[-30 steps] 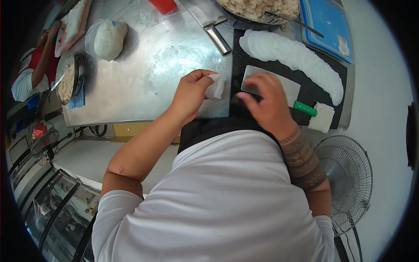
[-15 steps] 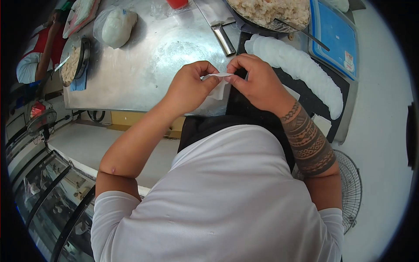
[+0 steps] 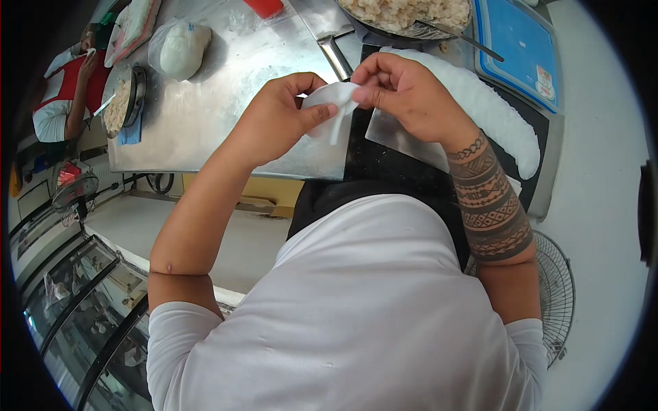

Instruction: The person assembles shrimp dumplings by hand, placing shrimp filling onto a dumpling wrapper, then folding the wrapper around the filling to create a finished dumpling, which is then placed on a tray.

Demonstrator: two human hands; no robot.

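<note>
A thin white round wrapper hangs between my two hands above the metal table's front edge. My left hand pinches its left side between thumb and fingers. At its upper right edge, my right hand has thumb and index finger pressed together on it. Overlapping white wrappers lie in a long curved row on a black board, to the right of my right hand. A metal sheet rests on that board below my right hand.
A bowl of pale filling with a utensil, a blue-lidded container and a metal cylinder are at the back. A bagged white ball sits on the metal table. A co-worker is at the far left, near another bowl.
The wrapper has opened out into a wider round shape. My hands have moved slightly up and apart, and the view has shifted a little. The co-worker's raised hand shows more clearly.
</note>
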